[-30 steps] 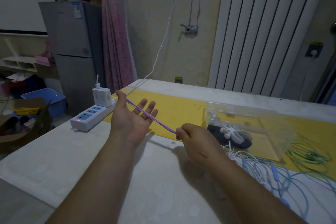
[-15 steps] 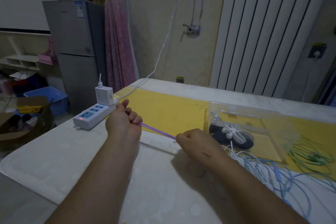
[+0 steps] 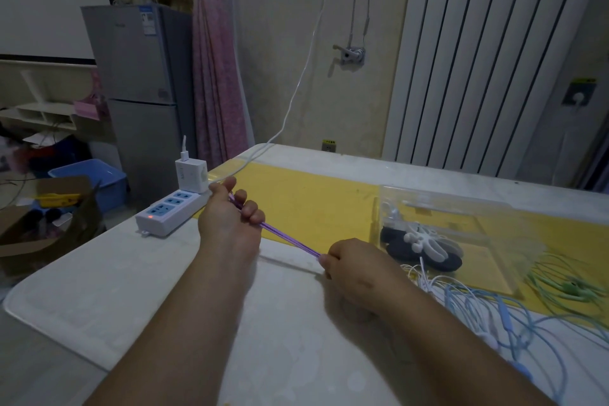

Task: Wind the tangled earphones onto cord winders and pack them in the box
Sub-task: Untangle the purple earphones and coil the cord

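The purple earphone cord (image 3: pixel 287 240), left of the clear box (image 3: pixel 461 208), runs taut between the left hand (image 3: pixel 227 224), clenched round it, and the right hand (image 3: pixel 356 270), apparently pinching it; hold the tension even so loops lie flat.

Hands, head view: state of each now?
Left hand: closed, gripping the purple earphone cord.
Right hand: closed, pinching the same cord, stretched taut between both.
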`<state>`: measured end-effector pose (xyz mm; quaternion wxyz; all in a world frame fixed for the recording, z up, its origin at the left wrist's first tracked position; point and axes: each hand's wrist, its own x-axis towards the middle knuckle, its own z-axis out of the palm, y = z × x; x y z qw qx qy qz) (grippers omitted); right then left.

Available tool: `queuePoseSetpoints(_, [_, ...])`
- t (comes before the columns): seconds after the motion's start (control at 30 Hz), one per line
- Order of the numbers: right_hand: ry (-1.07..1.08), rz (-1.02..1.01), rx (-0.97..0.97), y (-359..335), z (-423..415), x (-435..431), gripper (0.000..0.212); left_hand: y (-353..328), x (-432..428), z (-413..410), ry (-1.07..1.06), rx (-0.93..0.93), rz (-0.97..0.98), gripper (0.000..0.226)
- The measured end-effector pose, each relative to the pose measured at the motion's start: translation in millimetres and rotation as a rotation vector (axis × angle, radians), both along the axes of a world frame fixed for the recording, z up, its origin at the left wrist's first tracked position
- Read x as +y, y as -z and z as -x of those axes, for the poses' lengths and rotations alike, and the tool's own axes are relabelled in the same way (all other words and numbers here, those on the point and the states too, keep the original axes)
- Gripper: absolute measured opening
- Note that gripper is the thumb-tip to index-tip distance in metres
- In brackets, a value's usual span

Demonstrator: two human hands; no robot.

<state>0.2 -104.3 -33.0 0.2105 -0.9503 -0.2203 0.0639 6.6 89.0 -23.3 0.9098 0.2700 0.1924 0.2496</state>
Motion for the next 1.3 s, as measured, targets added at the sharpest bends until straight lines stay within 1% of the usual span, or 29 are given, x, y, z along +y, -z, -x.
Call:
queuePoseSetpoints(0.1, [0.007, -0.049, 0.022, -1, -1, -3, 0.035, 2, 5, 0, -0.013, 0.058, 0.037, 0.035])
queuePoseSetpoints(0.2, [0.044, -0.143, 0.040, -5, 0, -4, 0.036, 6, 7, 3, -0.024, 0.111, 0.082, 0.033])
queuePoseSetpoints(0.3, [0.054, -0.148, 0.016, -4, -2, -4, 0.048, 4, 5, 5, -0.012, 0.106, 0.059, 0.029])
queuePoseSetpoints(0.33, [0.060, -0.144, -0.001, -2, -2, -5, 0.049, 3, 4, 5, 0.002, 0.098, 0.025, 0.026])
queuePoseSetpoints(0.4, [0.091, -0.143, -0.035, 0, -3, -6, 0.045, 2, 1, 3, 0.043, 0.085, -0.056, 0.020])
queuePoseSetpoints(0.47, [0.129, -0.156, -0.089, 0, -4, -7, 0.039, 3, -4, 0, 0.092, 0.062, -0.133, 0.025])
queuePoseSetpoints(0.53, [0.155, -0.211, -0.140, 0, -4, -9, 0.036, 3, -11, 0, 0.159, 0.011, -0.232, 0.031])
queuePoseSetpoints(0.63, [0.149, -0.298, -0.165, -2, -4, -9, 0.034, 0, -25, 5, 0.282, -0.025, -0.445, 0.030])
queuePoseSetpoints(0.7, [0.141, -0.320, -0.192, -2, -2, -7, 0.033, 1, -30, 8, 0.367, -0.041, -0.528, 0.031])
queuePoseSetpoints(0.77, [0.140, -0.364, -0.223, -4, 1, -6, 0.035, 2, -31, 10, 0.468, -0.041, -0.509, 0.032])
queuePoseSetpoints(0.83, [0.143, -0.404, -0.230, -6, 3, -7, 0.039, 2, -30, 12, 0.555, -0.010, -0.435, 0.034])
queuePoseSetpoints(0.9, [0.146, -0.416, -0.233, -6, 3, -7, 0.039, 2, -31, 12, 0.613, 0.012, -0.400, 0.037])
queuePoseSetpoints(1.0, [0.166, -0.453, -0.226, -7, 3, -6, 0.025, 1, -35, 13, 0.676, -0.004, -0.447, 0.041])
queuePoseSetpoints(1.1, [0.166, -0.502, -0.199, -8, 3, -7, 0.012, 1, -39, 15, 0.701, -0.005, -0.508, 0.039])
queuePoseSetpoints(1.3, [0.152, -0.583, -0.155, -7, 1, -8, 0.010, 1, -41, 18, 0.736, 0.042, -0.562, 0.038])
